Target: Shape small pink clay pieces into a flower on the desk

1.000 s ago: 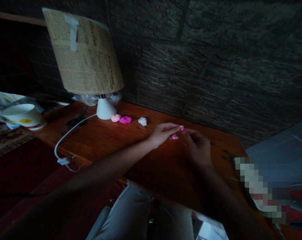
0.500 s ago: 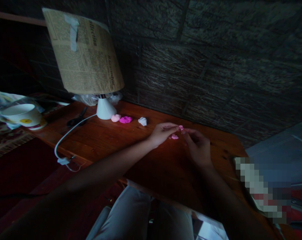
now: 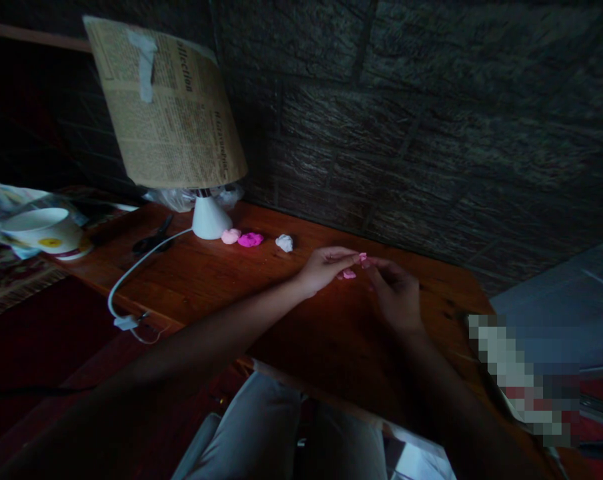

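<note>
A small piece of pink modelling clay (image 3: 363,257) is pinched between the fingertips of both hands, just above the wooden table. My left hand (image 3: 327,268) reaches in from the left, its thumb and fingers closed on the clay. From the right, my right hand (image 3: 397,290) closes its fingertips on the same piece. Another pink clay lump (image 3: 349,274) lies on the table below the fingers, partly covered by my left hand. Further left sit a white lump (image 3: 284,243), a magenta lump (image 3: 251,239) and a pale pink lump (image 3: 231,236).
A table lamp (image 3: 211,217) with a newsprint shade stands at the back left. Black scissors (image 3: 154,239) and a paper cup (image 3: 48,233) lie left of it. A white cord (image 3: 115,293) hangs over the table's front edge. A blurred-out flat object (image 3: 518,380) rests at the right.
Both hands stay nearly in place. The small pink piece between the fingertips has turned slightly and its outline looks a little different.
</note>
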`<state>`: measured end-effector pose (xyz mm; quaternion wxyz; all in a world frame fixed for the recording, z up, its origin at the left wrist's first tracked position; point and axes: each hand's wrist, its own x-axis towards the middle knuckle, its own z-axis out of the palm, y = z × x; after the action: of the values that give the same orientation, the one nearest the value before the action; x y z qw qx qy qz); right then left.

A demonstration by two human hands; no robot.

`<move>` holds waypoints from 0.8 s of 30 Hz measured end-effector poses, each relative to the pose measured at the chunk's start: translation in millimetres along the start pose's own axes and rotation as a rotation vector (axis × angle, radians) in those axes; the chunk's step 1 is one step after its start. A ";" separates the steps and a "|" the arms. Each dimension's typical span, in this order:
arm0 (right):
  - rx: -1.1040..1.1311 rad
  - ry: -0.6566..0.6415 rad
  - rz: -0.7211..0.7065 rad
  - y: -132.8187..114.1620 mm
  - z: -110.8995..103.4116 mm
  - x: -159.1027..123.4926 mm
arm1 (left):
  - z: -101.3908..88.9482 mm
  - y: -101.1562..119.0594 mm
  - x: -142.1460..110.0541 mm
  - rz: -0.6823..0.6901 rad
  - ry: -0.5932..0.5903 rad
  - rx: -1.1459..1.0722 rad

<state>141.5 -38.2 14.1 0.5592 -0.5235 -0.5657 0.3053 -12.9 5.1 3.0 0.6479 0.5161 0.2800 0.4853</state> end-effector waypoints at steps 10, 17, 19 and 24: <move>0.075 -0.056 0.031 -6.0 -1.0 -0.3 | -4.8 -2.9 5.0 -0.107 -0.079 -0.169; 0.115 -0.064 0.059 -3.4 -2.0 0.7 | -2.6 -3.6 4.8 -0.103 -0.067 -0.180; 0.101 -0.064 0.054 -3.5 -2.5 1.3 | -2.9 -3.9 4.9 -0.111 -0.071 -0.188; 0.092 -0.076 0.045 -6.1 -2.2 1.3 | -5.5 -6.5 5.4 -0.142 -0.088 -0.248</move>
<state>142.3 -39.1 20.6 0.5537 -0.4978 -0.5602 0.3630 -13.4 12.3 -4.1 0.7509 0.4319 0.2250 0.4461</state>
